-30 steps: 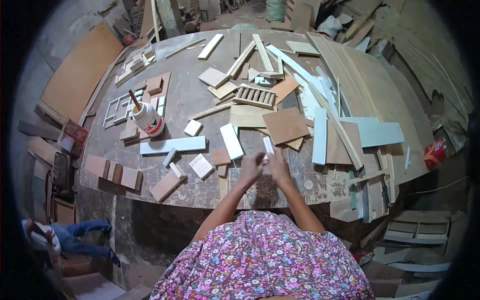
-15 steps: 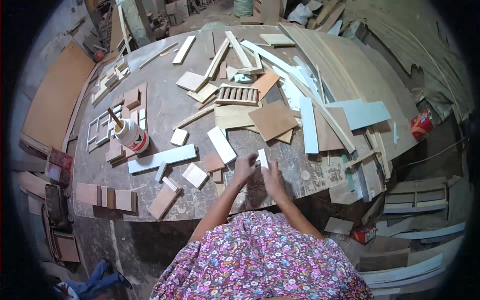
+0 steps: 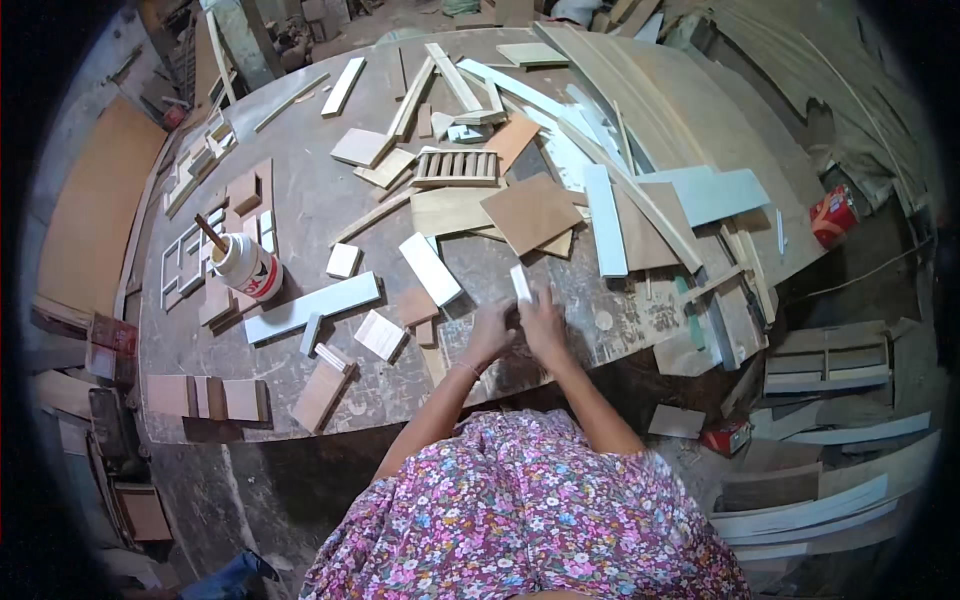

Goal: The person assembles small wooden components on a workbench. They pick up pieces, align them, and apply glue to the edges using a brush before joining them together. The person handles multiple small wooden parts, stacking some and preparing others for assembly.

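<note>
Near the front edge of the worktable, my two hands are close together. A small white-faced wooden block (image 3: 520, 284) stands up out of my right hand (image 3: 543, 330), whose fingers are closed round its lower end. My left hand (image 3: 489, 336) is beside it with fingers curled in toward the block; whatever lies in that hand is hidden. Left of my hands lie a brown wooden square (image 3: 416, 306), a white rectangular board (image 3: 431, 269) and a small pale block (image 3: 380, 335).
A white glue jar (image 3: 247, 268) with a brush stands on the left of the table (image 3: 300, 190). A slatted wooden piece (image 3: 457, 167), brown square panel (image 3: 532, 214) and several long strips pile up at the middle and right. A red can (image 3: 833, 216) is far right.
The view has shifted slightly, so the table's things sit a little higher and further left. My hands stay together, and the right still holds the white-faced block.
</note>
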`<action>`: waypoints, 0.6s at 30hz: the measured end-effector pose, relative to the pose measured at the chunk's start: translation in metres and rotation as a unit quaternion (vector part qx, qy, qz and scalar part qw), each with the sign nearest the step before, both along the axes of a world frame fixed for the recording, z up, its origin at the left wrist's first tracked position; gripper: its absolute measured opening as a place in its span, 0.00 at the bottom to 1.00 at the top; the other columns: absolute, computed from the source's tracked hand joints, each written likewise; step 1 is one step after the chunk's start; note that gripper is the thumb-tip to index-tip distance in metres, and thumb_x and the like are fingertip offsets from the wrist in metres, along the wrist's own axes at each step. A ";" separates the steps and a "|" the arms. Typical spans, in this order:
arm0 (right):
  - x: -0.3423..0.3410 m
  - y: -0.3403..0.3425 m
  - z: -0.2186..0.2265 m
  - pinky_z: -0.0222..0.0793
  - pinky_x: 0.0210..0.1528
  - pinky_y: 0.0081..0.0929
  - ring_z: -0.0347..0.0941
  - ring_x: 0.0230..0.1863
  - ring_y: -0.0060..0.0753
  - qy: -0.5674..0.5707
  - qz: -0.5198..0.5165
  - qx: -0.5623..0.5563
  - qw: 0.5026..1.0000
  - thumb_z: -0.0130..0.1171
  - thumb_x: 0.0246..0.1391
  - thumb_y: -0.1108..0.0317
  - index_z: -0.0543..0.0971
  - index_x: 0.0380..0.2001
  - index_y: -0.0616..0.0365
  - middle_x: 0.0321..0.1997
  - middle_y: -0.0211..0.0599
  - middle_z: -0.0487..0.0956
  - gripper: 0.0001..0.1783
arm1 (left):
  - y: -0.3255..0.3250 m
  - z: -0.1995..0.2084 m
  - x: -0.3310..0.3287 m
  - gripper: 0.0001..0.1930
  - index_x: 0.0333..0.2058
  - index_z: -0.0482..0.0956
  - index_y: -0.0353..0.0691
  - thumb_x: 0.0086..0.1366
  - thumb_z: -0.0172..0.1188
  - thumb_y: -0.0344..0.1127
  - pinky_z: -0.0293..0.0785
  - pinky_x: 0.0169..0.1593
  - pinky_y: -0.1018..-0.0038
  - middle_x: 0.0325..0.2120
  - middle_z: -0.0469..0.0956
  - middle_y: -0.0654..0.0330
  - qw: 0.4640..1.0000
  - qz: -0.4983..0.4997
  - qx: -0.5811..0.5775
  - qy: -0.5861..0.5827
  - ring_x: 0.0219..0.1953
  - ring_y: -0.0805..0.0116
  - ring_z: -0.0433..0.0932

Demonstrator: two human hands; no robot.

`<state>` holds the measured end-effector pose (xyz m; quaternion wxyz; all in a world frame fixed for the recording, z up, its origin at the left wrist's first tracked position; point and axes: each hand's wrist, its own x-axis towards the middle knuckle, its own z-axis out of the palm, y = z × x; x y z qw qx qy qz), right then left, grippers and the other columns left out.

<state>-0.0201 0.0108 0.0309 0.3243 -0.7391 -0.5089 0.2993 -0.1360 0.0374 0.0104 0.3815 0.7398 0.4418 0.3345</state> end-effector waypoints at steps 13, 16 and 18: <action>0.005 -0.009 0.019 0.58 0.49 0.53 0.63 0.44 0.68 -0.047 0.013 -0.007 0.999 0.47 0.50 0.56 0.65 0.48 0.57 0.42 0.70 0.67 0.25 | -0.011 -0.013 0.010 0.13 0.34 0.76 0.32 0.46 0.57 0.28 0.73 0.35 0.69 0.28 0.77 0.44 0.999 0.023 0.020 -0.010 0.31 0.57 0.79; 0.004 -0.019 0.021 0.57 0.50 0.53 0.61 0.46 0.69 -0.063 0.030 -0.051 0.996 0.48 0.50 0.56 0.64 0.49 0.56 0.44 0.72 0.65 0.25 | -0.009 -0.020 0.014 0.08 0.25 0.74 0.31 0.42 0.55 0.26 0.70 0.33 0.63 0.23 0.74 0.42 0.997 0.075 0.001 -0.024 0.28 0.46 0.75; -0.001 -0.050 0.026 0.57 0.50 0.53 0.61 0.47 0.69 -0.055 0.011 -0.033 0.998 0.48 0.50 0.56 0.63 0.51 0.54 0.45 0.72 0.63 0.26 | -0.007 -0.017 0.014 0.07 0.23 0.74 0.31 0.42 0.55 0.26 0.69 0.32 0.63 0.21 0.73 0.42 0.996 0.085 -0.009 -0.017 0.27 0.45 0.74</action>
